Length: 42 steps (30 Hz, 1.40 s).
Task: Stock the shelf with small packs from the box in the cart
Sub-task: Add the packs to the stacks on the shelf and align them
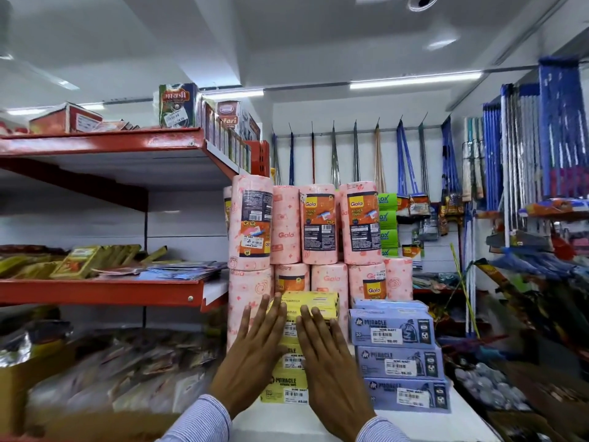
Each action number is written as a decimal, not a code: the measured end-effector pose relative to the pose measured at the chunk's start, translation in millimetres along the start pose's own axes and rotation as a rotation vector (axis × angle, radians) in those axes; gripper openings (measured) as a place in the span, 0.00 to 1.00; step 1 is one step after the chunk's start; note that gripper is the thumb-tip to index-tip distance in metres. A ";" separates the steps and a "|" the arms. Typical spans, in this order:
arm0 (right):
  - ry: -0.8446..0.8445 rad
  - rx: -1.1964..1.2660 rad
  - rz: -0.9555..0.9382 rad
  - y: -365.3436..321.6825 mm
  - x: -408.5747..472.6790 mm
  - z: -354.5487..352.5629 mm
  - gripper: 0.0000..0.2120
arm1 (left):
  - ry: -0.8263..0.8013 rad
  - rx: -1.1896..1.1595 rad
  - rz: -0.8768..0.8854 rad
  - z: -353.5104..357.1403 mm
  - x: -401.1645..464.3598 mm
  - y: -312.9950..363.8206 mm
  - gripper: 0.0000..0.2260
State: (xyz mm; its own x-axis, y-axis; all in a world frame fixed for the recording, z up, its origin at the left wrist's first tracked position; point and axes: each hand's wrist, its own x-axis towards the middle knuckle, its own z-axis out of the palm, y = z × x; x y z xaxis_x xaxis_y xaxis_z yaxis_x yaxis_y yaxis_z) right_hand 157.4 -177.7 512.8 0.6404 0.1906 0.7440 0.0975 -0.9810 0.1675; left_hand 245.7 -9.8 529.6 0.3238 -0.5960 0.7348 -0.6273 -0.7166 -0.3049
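A stack of yellow Miracle packs (314, 302) stands on the white shelf (280, 422) in front of me. My left hand (255, 355) lies flat against the stack's left front, fingers straight and slightly apart. My right hand (328, 362) presses flat on the front of the stack beside it, fingers stretched out. Neither hand grips a pack. The hands hide the middle of the stack. The cart and its box are out of view.
A stack of blue Miracle packs (395, 355) stands right of the yellow ones. Pink Gala kitchen towel rolls (318, 224) are piled behind both stacks. Red shelves (102, 145) with packets run along the left. Mops and brooms (516, 154) hang at the right.
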 end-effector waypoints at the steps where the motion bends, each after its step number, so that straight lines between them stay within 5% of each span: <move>1: -0.005 -0.001 0.001 -0.1 1.0 2.5 0.38 | 0.001 0.000 0.006 1.9 -0.1 -1.6 0.29; 11: 0.021 0.037 0.009 3.9 -3.6 -10.6 0.37 | 0.042 -0.045 0.004 -4.2 -2.3 5.6 0.29; 20: 0.083 -0.021 0.080 83.0 -44.3 -52.0 0.31 | 0.098 -0.253 0.136 -25.3 42.1 101.0 0.32; 35: 0.062 -0.059 0.042 130.4 -50.9 -47.1 0.38 | 0.012 -0.347 -0.011 -6.6 60.8 150.8 0.40; 42: 0.100 -0.059 0.046 139.6 -54.5 -46.6 0.34 | 0.035 -0.301 0.007 0.3 63.4 159.3 0.40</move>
State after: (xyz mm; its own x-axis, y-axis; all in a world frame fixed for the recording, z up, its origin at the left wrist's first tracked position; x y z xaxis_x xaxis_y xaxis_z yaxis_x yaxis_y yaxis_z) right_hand 100.6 -323.4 525.8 0.5639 0.1504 0.8120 0.0227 -0.9857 0.1669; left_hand 166.4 -161.9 527.4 0.2976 -0.5839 0.7553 -0.8128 -0.5699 -0.1204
